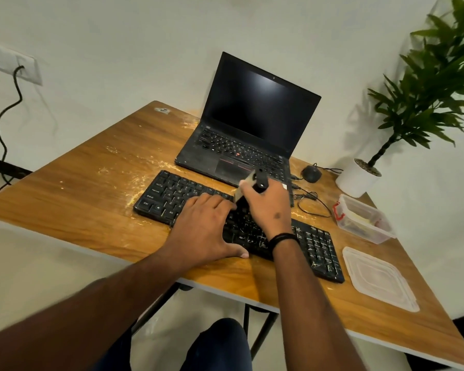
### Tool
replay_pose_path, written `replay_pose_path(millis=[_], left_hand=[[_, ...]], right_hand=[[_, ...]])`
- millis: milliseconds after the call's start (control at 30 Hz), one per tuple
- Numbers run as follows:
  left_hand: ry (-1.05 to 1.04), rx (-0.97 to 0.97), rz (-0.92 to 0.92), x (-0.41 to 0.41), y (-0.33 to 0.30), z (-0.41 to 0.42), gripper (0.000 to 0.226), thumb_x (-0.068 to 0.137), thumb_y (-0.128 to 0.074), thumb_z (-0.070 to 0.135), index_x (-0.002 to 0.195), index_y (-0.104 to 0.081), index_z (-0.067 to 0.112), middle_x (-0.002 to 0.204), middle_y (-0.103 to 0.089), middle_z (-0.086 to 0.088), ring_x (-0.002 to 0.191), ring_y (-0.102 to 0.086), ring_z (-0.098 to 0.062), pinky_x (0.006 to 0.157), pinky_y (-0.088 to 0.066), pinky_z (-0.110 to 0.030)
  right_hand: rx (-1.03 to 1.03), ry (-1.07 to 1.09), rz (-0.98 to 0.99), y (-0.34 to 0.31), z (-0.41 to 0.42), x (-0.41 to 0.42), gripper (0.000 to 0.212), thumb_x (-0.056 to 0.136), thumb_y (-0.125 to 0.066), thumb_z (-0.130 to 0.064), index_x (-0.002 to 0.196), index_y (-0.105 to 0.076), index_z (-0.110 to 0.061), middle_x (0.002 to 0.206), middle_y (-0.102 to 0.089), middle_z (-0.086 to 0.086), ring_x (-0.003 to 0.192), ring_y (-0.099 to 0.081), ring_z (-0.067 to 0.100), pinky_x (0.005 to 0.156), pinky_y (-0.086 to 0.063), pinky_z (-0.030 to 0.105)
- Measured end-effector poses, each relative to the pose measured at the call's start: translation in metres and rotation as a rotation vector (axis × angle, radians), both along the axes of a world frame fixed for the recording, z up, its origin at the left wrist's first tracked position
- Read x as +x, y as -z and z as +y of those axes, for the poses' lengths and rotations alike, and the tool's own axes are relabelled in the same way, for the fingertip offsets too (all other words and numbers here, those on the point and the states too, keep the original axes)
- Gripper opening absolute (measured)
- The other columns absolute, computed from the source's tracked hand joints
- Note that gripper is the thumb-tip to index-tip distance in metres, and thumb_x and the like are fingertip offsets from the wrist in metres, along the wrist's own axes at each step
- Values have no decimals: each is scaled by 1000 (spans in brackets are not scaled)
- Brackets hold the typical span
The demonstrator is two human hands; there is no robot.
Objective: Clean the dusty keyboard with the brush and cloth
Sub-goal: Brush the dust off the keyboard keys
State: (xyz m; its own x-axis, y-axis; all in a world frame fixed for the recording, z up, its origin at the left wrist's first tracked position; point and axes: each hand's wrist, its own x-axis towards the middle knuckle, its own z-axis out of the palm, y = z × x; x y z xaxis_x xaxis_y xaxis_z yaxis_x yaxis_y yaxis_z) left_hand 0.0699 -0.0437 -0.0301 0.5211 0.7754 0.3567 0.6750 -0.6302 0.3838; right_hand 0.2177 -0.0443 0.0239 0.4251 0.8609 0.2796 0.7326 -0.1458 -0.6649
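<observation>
Black keyboard [172,195] lying slantwise on wooden table [78,183], left end farther, right end nearer the table's near edge. Pale dust scattered on the table left of and beyond the keyboard; pale streaks on the right-hand keys.

Left hand [204,228] flat on the keyboard's middle-left section, fingers straight and spread over the keys, thumb at the near edge. Holding nothing.

Right hand [268,207] raised over the keyboard's centre, fingers curled round a brush [259,180]. Black handle end protruding above the fist; pale part showing at the left of the hand. Bristles hidden behind the hand; contact with the keys not determinable. Brush blurred.

Cloth not identifiable.

Middle keys covered by both hands.

Open laptop [252,124], screen dark, beyond the keyboard. Black mouse [311,174] and cables right of the laptop. Clear plastic container [364,218] at the right, contents indistinct; its lid [378,279] flat on the table nearer. Potted plant [359,178] at far right, cut off by the frame edge.
</observation>
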Motion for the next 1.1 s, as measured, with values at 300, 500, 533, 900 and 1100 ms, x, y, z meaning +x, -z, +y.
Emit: replay_pose_path(millis=[300,500,533,900,1100], left_hand=[[21,-44,-11,2,1,2,101,63,-62,89,144,-41,33,138,-47,11,131,-37,-11,117,-24,-35],[12,-10,-24,1,1,1,102,61,-64,89,142,-47,29,135,-52,10,129,-41,-13,115,-28,-36],[11,-4,-29,0,1,0,102,61,-64,89,141,-48,29,134,-53,10,128,-42,-13,114,-29,-36],[20,-40,-20,0,-1,1,100,64,-64,87,144,-42,32,138,-47,11,131,-36,-11,118,-24,-35],[17,-16,1,-1,-1,0,99,65,-62,88,144,-43,31,138,-47,10,131,-37,-12,117,-26,-35]], right_hand=[[-79,312,-79,-10,-24,69,30,87,-62,-43,76,-65,-16,72,-67,3,71,-64,23,65,-52,33],[-14,55,-41,-1,0,3,33,92,-63,-39,66,-59,-19,61,-61,-5,56,-56,12,50,-42,26],[4,22,-2,-1,4,-3,33,91,-65,-40,68,-62,-17,64,-63,-5,59,-59,12,52,-46,28],[186,-17,70,-15,-18,54,16,91,-69,-36,78,-64,-28,82,-70,-2,83,-67,19,76,-58,45],[-81,-73,-334,-12,-15,60,21,90,-68,-42,85,-64,-22,74,-62,-8,68,-56,13,57,-38,27]])
